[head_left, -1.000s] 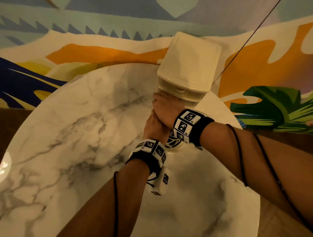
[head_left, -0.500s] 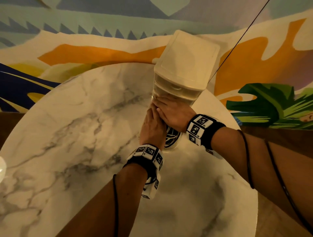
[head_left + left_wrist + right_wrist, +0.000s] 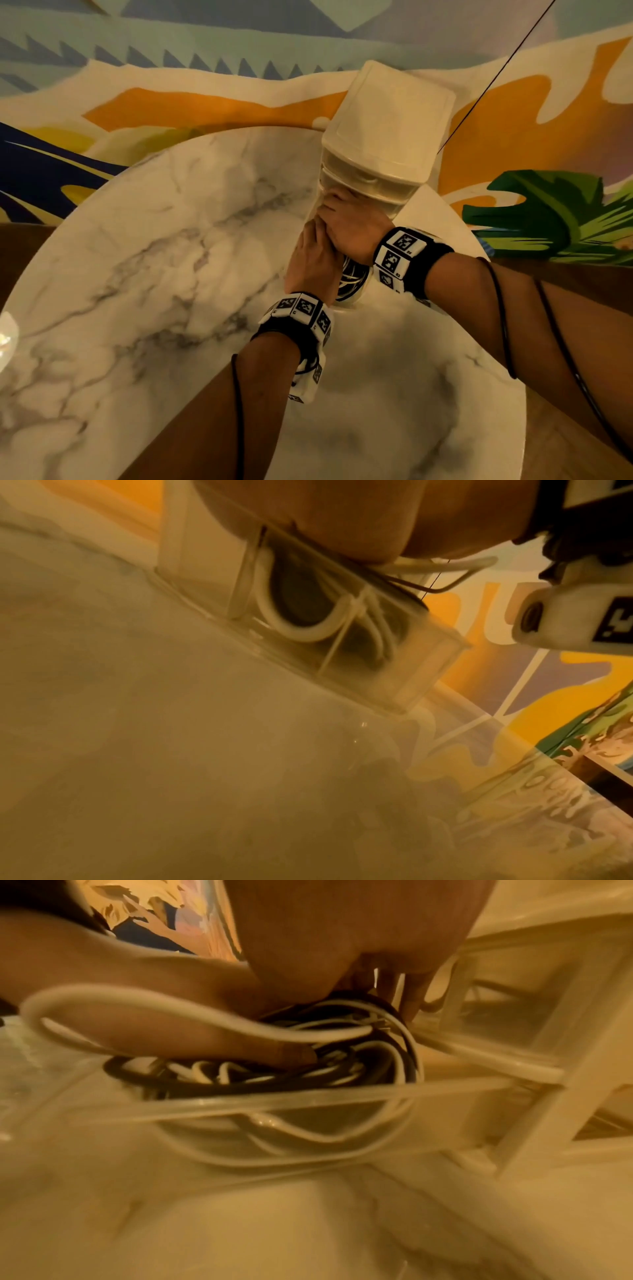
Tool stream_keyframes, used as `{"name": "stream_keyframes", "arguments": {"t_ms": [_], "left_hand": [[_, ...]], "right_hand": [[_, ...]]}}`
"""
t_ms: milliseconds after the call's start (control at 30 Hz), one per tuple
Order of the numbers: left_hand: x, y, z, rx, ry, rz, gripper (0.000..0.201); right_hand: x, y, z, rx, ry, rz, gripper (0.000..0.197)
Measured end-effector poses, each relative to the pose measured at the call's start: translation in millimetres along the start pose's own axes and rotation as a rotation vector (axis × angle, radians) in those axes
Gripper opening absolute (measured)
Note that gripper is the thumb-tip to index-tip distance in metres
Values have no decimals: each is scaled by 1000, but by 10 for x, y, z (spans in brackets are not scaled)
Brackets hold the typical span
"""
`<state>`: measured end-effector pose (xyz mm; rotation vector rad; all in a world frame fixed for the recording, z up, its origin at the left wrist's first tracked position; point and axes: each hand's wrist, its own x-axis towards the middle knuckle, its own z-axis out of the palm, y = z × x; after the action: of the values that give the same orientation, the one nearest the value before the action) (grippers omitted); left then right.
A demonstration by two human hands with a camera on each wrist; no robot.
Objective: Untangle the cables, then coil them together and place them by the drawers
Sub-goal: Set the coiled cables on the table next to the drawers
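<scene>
A coil of black and white cables [image 3: 308, 1064] lies in the pulled-out clear bottom drawer [image 3: 342, 1096] of a small cream drawer unit [image 3: 387, 137]. In the head view only a bit of the coil [image 3: 352, 281] shows between my wrists. My left hand [image 3: 311, 260] lies on top of the coil, one of its fingers [image 3: 205, 1042] stretched across the cables. My right hand [image 3: 349, 222] overlaps the left one, its fingertips [image 3: 407, 999] pointing down onto the back of the coil by the unit's front. A white loop [image 3: 103, 999] sticks out over the drawer's rim.
The unit stands at the far edge of a round marble table [image 3: 171, 240], in front of a painted wall [image 3: 205, 102]. A thin black line [image 3: 496, 68] runs up to the right behind the unit. Black cords wind along both forearms.
My right hand has slid forward over the left one, its fingers now up against the drawer unit's front. The left hand stays on the coil.
</scene>
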<state>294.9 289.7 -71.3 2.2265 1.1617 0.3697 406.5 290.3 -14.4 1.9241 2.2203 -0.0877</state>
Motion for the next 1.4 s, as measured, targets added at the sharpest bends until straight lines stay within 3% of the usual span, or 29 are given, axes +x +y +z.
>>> {"name": "stream_keyframes", "arguments": {"t_ms": [133, 233, 300, 400, 500, 567, 633, 700, 733, 800, 833, 900, 933, 1033, 1133, 1267, 1400], "left_hand": [[17, -77, 75, 58, -30, 23, 60], [-57, 37, -19, -27, 142, 67, 53], [-102, 83, -46, 80, 228, 159, 55], [-65, 21, 1, 257, 70, 114, 62], [-72, 19, 5, 332, -42, 91, 66], [-69, 50, -24, 356, -98, 72, 68], [-59, 78, -61, 386, -123, 49, 70], [-46, 98, -110, 393, -115, 20, 68], [-36, 99, -125, 384, -113, 4, 67], [-24, 113, -150, 366, -124, -15, 66], [-24, 112, -157, 365, -126, -19, 67], [-26, 109, -160, 366, -125, -22, 69], [-27, 106, -161, 360, -120, -25, 69], [-23, 77, -182, 330, -87, -35, 69], [-9, 50, -198, 322, -94, -48, 69], [23, 78, -168, 323, -104, -86, 73], [33, 84, -144, 301, -114, -102, 72]], "right_hand": [[10, -45, -50, -63, 40, 100, 32], [56, -16, -111, -51, 8, 191, 34], [85, 17, -130, 4, -49, 190, 32], [99, 89, 4, 222, 7, 256, 27], [6, 52, 85, 312, 53, 316, 37], [-132, -25, -5, 324, 241, 240, 39], [-303, -20, -247, 350, 599, 181, 33], [-409, 174, -472, 339, 911, 314, 36], [-444, 313, -577, 375, 956, 472, 44], [-413, 710, -568, 600, 799, 854, 73], [-379, 834, -527, 827, 695, 968, 88], [-273, 943, -347, 1321, 650, 1007, 103], [-239, 934, -289, 1444, 652, 1013, 99], [-154, 945, -271, 1463, 574, 919, 80], [-46, 966, -359, 1458, 493, 825, 74], [100, 977, -401, 1428, 520, 859, 59], [95, 998, -390, 1410, 505, 863, 56]]}}
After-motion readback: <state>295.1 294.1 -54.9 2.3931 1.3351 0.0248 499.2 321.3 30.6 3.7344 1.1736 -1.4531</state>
